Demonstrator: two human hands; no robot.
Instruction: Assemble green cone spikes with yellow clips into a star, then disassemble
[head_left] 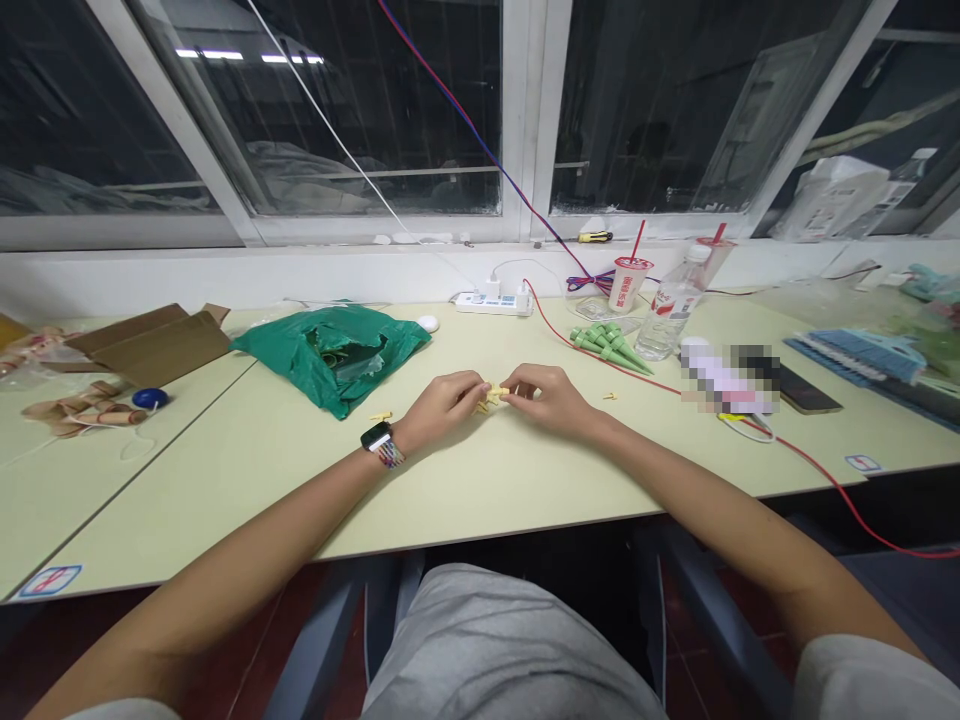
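Observation:
Small yellow pieces (pixel 493 393) are held between my two hands over the middle of the table. My left hand (pixel 444 408) pinches their left side, with a watch on its wrist. My right hand (pixel 549 398) closes thumb and fingers on the right end. The pieces are too small to make out in detail, and fingertips partly cover them. One loose yellow piece (pixel 381 416) lies left of my left hand, near the watch. Another small yellow piece (pixel 610 396) rests on the table to the right of my right hand.
A torn green bag (pixel 330 350) lies behind my left hand. Green woven pieces (pixel 611 345), a water bottle (pixel 667 310) and a cup (pixel 628 284) stand back right. A red cable (pixel 570 348) crosses the right side. Cardboard (pixel 161 345) and wooden parts (pixel 82 410) are at left.

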